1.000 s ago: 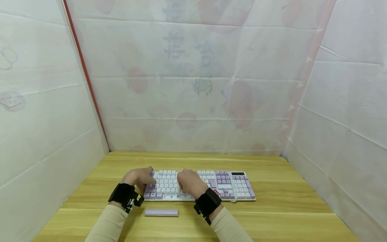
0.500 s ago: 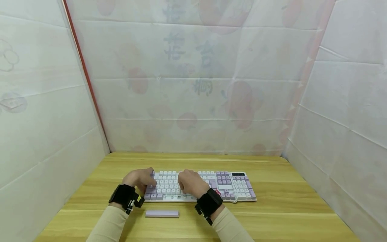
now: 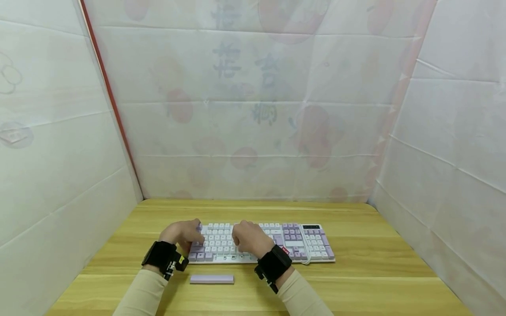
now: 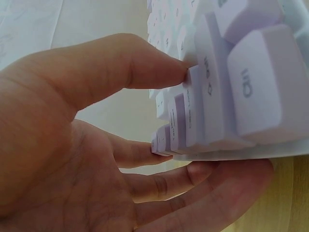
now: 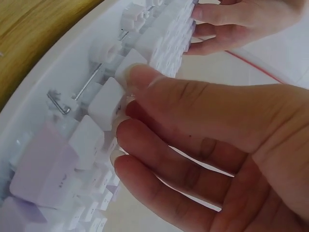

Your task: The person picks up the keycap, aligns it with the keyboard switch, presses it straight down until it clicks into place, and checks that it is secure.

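Note:
A white and lavender keyboard (image 3: 221,240) lies across the table. My left hand (image 3: 182,233) grips its left end, the thumb on the keys and other fingers along the side and edge, as the left wrist view shows. Over the keyboard's middle is my right hand (image 3: 251,239), thumb and fingertips pinching a white keycap (image 5: 129,65) in the row above the bare space bar slot. That slot exposes a metal wire (image 5: 88,82) and white sockets. In front of the keyboard, apart from it, rests a lavender space bar (image 3: 211,279).
A white cable (image 3: 305,245) lies bundled over the keyboard's right part, with a red tag (image 3: 284,250) beside it. The wooden table (image 3: 367,281) extends on all sides of the keyboard. White cloth walls (image 3: 253,131) stand at the back and both sides.

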Available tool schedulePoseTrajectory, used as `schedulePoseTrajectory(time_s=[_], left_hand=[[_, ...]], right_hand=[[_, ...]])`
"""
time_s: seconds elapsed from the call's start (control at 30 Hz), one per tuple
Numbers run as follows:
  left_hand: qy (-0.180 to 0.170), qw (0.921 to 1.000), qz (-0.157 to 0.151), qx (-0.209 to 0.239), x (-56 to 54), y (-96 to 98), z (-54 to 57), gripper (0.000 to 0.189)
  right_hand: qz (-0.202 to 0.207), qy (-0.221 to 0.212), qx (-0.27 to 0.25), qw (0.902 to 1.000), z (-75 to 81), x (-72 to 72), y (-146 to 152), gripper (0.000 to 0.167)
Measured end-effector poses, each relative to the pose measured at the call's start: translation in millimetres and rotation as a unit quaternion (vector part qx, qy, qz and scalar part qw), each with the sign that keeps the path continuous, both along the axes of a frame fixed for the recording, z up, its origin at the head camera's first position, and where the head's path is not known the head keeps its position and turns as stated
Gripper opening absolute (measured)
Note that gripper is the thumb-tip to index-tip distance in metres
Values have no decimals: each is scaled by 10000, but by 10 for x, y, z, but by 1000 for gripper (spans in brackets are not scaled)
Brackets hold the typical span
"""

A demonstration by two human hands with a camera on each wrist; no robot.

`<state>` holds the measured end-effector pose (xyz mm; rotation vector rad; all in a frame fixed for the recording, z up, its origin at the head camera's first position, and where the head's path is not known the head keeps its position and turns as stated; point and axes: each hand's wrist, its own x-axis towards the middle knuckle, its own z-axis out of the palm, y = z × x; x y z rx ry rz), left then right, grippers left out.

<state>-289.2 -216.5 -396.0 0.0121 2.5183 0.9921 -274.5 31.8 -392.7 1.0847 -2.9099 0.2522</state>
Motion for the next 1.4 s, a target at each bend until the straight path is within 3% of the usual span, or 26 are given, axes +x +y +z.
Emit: schedulePoseTrajectory(time_s=[0.17, 0.27, 0.67, 1.07, 1.4], left_hand=[[-38, 9999, -2, 110, 2, -3, -11, 75], [3, 10000, 8, 56, 3, -3, -12, 72], [103, 9999, 5, 24, 7, 1, -4, 66], [-28, 10000, 10, 56, -2, -10, -18, 80], [91, 10000, -26, -30, 11, -5, -8, 66]], right_hand=[[-66, 19, 55, 10000, 19, 0, 15, 16], [-80, 51, 89, 9999, 36, 3, 18, 10], [-90, -105, 260, 9996, 104, 62, -13, 7], [222, -441, 179, 9986, 157, 117, -59, 11], [437, -589, 173, 9972, 184, 179, -96, 12]])
